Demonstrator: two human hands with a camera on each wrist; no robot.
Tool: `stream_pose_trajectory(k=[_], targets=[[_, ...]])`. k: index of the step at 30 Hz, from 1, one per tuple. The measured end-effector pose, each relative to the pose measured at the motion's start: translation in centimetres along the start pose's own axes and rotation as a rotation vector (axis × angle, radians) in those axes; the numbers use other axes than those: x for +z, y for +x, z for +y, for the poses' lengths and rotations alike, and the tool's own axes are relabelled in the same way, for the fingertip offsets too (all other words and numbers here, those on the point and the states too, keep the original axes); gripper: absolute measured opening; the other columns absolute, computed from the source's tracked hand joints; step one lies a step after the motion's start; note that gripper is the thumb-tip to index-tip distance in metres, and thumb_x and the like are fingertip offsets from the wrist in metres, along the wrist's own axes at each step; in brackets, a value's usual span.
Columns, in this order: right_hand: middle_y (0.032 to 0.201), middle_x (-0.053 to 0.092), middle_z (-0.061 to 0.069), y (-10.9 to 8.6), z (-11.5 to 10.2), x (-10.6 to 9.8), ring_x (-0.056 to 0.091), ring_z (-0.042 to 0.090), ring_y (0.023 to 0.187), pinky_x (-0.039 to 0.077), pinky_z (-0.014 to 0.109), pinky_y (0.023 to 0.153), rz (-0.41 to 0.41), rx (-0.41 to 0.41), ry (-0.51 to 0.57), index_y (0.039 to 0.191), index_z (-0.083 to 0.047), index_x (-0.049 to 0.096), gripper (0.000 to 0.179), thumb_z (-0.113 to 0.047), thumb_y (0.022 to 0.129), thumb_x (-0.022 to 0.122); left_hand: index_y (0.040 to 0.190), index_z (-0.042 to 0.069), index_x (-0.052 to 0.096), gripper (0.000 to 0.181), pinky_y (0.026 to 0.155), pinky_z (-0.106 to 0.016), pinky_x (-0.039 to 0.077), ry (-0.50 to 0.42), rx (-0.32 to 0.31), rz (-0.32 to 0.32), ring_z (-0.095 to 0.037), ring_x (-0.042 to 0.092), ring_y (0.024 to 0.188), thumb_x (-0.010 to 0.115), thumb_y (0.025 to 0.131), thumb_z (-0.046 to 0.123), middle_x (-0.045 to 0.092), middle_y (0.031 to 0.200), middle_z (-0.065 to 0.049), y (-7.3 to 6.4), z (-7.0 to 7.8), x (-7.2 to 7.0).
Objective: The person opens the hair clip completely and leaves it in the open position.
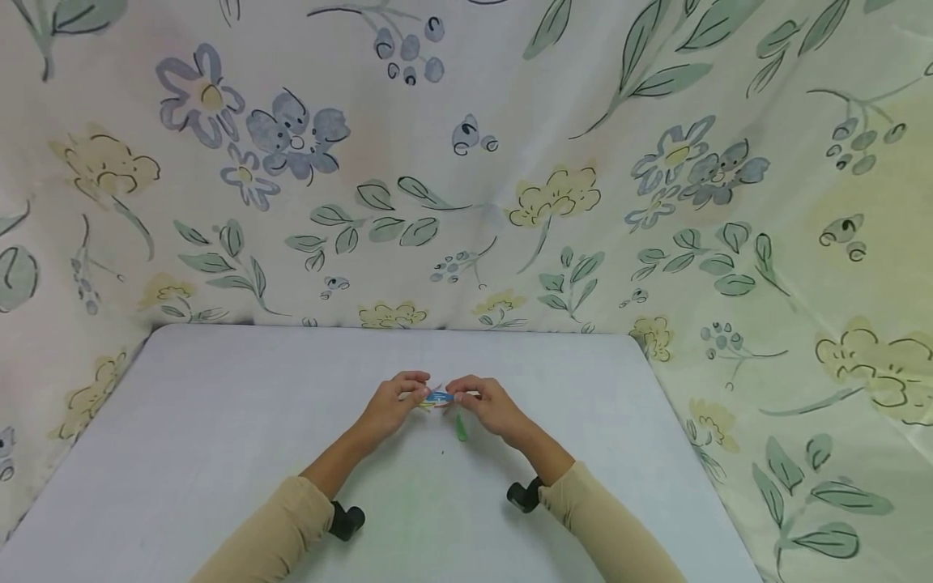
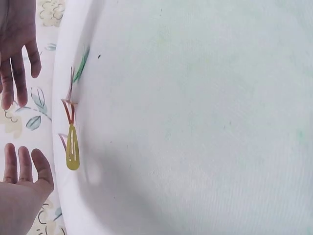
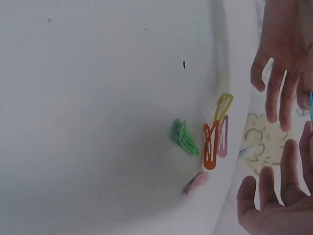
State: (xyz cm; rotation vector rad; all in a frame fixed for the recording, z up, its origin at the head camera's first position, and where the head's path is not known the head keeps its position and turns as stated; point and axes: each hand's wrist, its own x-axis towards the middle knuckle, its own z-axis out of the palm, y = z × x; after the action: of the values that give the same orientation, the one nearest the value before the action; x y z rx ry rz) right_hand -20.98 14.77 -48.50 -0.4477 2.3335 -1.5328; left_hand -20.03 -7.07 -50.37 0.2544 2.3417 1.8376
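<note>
A blue snap hair clip (image 1: 440,397) spans the gap between the two hands above the white table. The left hand (image 1: 389,409) pinches one end with thumb and fingers, and the right hand (image 1: 496,409) pinches the other. At the right wrist view's edge only a sliver of the blue clip shows. Below the hands lie a yellow hair clip (image 3: 223,106), an orange one (image 3: 210,149) and a pink one (image 3: 223,139), close together and overlapping. A green hair clip (image 3: 187,139) and a light pink one (image 3: 197,181) lie beside them.
The white table (image 1: 240,421) reaches back to a floral cloth (image 1: 466,162) hanging behind it. A small dark speck (image 3: 184,64) lies on the tabletop. Black wrist cameras (image 1: 346,521) sit at both sleeve cuffs.
</note>
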Motion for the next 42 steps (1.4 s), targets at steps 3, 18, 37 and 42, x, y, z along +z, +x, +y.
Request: stream_pose_trajectory(k=[3, 18, 37, 42], targets=[[0.128, 0.064, 0.013, -0.2, -0.6, -0.1, 0.049, 0.032, 0.130, 0.038, 0.053, 0.108, -0.003, 0.009, 0.012, 0.109, 0.001, 0.071, 0.020, -0.007, 0.101, 0.055, 0.099, -0.004, 0.072, 0.020, 0.115, -0.057, 0.024, -0.031, -0.027, 0.011, -0.035, 0.042, 0.137, 0.061, 0.099, 0.012, 0.057, 0.137, -0.014, -0.1, 0.1, 0.1], [0.128, 0.064, 0.014, 0.2, -0.5, -0.1, 0.047, 0.033, 0.132, 0.035, 0.055, 0.109, 0.017, 0.013, 0.026, 0.104, 0.002, 0.072, 0.020, -0.007, 0.102, 0.055, 0.103, -0.006, 0.072, 0.023, 0.115, -0.056, 0.024, -0.085, -0.069, 0.021, -0.036, 0.040, 0.139, 0.061, 0.099, 0.013, 0.056, 0.138, -0.014, -0.2, 0.2, 0.1], [0.124, 0.062, 0.017, 0.3, -0.7, 0.1, 0.053, 0.025, 0.120, 0.044, 0.044, 0.102, 0.037, 0.005, -0.019, 0.097, 0.000, 0.074, 0.016, -0.009, 0.099, 0.061, 0.097, -0.004, 0.073, 0.018, 0.111, -0.056, 0.029, -0.041, -0.011, -0.001, -0.036, 0.044, 0.133, 0.064, 0.097, 0.012, 0.056, 0.136, -0.014, 0.0, 0.1, -0.3], [0.119, 0.063, 0.016, 0.3, -0.1, 0.3, 0.053, 0.029, 0.118, 0.041, 0.051, 0.103, 0.070, -0.059, -0.133, 0.096, -0.001, 0.074, 0.013, -0.007, 0.098, 0.062, 0.091, 0.001, 0.072, 0.014, 0.100, -0.050, 0.044, 0.063, 0.041, 0.028, -0.033, 0.047, 0.130, 0.066, 0.096, 0.012, 0.055, 0.135, -0.014, 0.2, -0.6, 0.0]])
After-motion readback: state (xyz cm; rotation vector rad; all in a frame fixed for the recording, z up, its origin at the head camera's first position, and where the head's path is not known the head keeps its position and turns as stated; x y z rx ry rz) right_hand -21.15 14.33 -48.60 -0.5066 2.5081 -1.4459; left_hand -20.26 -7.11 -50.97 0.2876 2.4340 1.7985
